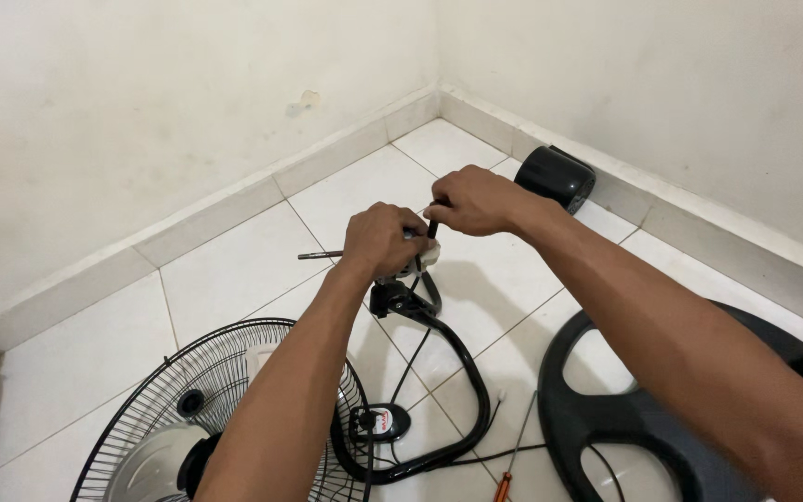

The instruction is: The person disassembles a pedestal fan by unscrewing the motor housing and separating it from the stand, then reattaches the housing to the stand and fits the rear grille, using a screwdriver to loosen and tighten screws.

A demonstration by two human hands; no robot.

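While both hands meet above the tiled floor (234,270), the left hand (381,240) is closed around a small white electrical part (427,253) at the top of a black curved bracket (462,372), and the right hand (476,200) pinches a thin dark tool shank (432,228) held upright against that part. The hands nearly touch, each clamped on its own item. By the look of it, the step in hand is working a fastener or terminal on the white part, held in the air near the room corner; whether it is being loosened or tightened cannot be told. A next move would likely call for a steady left grip while the right turns the shank on its axis. Around them lie a wire fan guard (188,409), a black round fan base (634,418), a black motor cover (558,177) by the skirting, an orange-handled screwdriver (511,465) and a dark rod (320,254).
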